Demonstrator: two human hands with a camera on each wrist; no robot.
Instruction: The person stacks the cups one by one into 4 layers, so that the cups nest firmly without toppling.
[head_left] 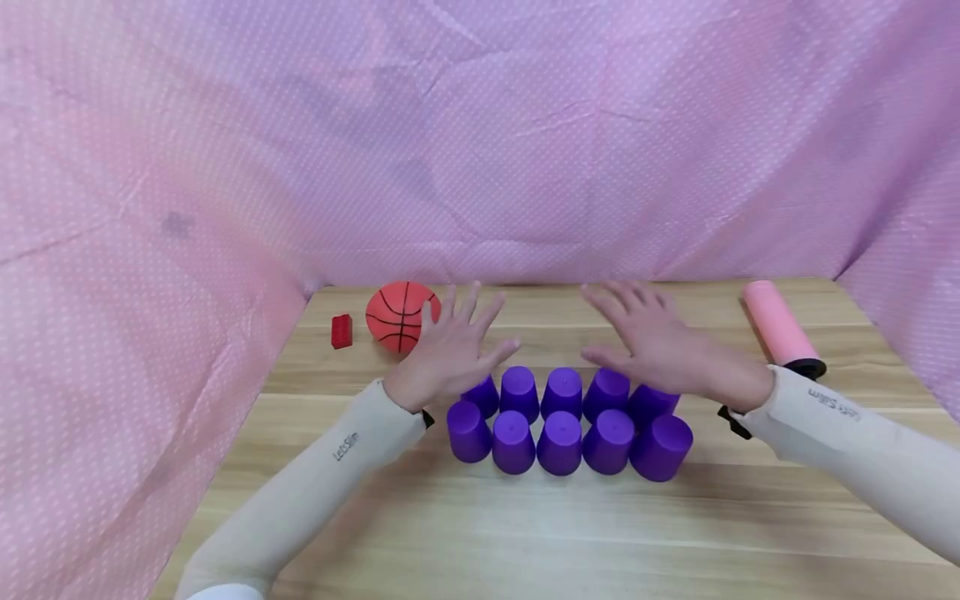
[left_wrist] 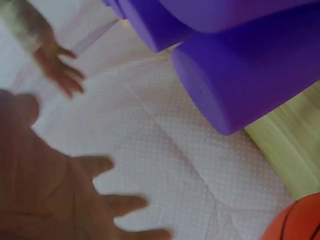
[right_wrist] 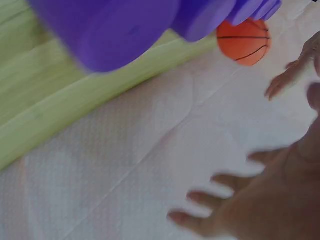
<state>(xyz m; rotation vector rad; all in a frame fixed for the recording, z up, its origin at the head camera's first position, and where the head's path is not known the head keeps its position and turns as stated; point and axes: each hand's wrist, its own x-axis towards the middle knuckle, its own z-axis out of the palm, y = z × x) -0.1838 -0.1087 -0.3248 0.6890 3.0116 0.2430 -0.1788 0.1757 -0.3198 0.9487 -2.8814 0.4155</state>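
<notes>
Two rows of purple cups (head_left: pixel 561 443) stand upside down on the wooden table, several in each row. My left hand (head_left: pixel 450 350), fingers spread, hovers over the left end of the back row and overlaps the basketball (head_left: pixel 397 321) in the head view. Likewise spread, my right hand (head_left: pixel 656 342) hangs over the right end of the back row, hiding part of the cup (head_left: pixel 651 406) there. Both hands hold nothing. In the left wrist view, a purple cup (left_wrist: pixel 250 75) looms close beside the left hand (left_wrist: pixel 55 195). The right wrist view shows the right hand (right_wrist: pixel 270 195) below the cups.
A small red toy brick (head_left: pixel 341 331) lies left of the basketball. At the back right, a pink cylinder (head_left: pixel 780 323) with a black end rests on its side. Pink dotted cloth (head_left: pixel 525 167) hangs behind and along both sides of the table (head_left: pixel 525 533).
</notes>
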